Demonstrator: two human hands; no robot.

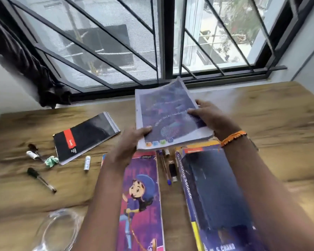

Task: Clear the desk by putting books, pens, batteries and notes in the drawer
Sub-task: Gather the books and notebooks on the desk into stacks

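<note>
Both hands hold a purple-covered book (pixel 168 113) lifted above the wooden desk (pixel 270 124). My left hand (pixel 129 142) grips its near left corner, my right hand (pixel 210 116) its right edge. Under it lie a purple cartoon book (pixel 141 200) and a thick blue aptitude book (pixel 212 192), with a blue pen (pixel 164 167) and a small black object (pixel 172 170) between them. Further left lie a black spiral notebook (pixel 85 138), a white battery (pixel 87 163), a black marker (pixel 41 179), another white battery (pixel 32 154) and a crumpled green note (pixel 52 161).
A barred window (pixel 152 42) runs behind the desk's far edge. Dark cloth (pixel 25 66) hangs at the left of the sill. A clear plastic piece (pixel 58 230) lies near the front left. No drawer is in view.
</note>
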